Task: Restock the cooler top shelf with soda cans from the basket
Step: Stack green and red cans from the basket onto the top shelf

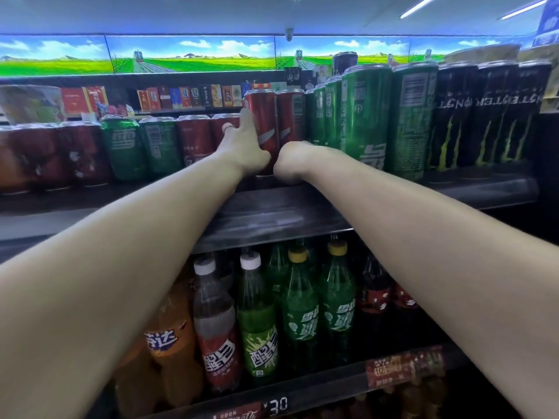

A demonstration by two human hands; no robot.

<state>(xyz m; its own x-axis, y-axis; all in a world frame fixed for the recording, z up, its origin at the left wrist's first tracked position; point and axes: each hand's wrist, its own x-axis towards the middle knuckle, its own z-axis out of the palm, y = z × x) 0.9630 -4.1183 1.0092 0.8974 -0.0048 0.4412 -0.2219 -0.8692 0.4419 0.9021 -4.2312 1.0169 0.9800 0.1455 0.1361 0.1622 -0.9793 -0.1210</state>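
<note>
Up on the cooler's top shelf (272,213), a person's left hand (242,146) wraps a tall red can (266,122), fingers hidden behind it. Beside it, the right hand (295,160) reaches between red and green cans (364,116); its fingers cannot be seen.

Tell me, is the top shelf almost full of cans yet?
Nearly. The top shelf already holds rows of red, green and black cans. The left hand is on a tall red can near the middle; the right hand is beside it, fingers hidden. The basket is out of view, so what's left is unclear.
</note>
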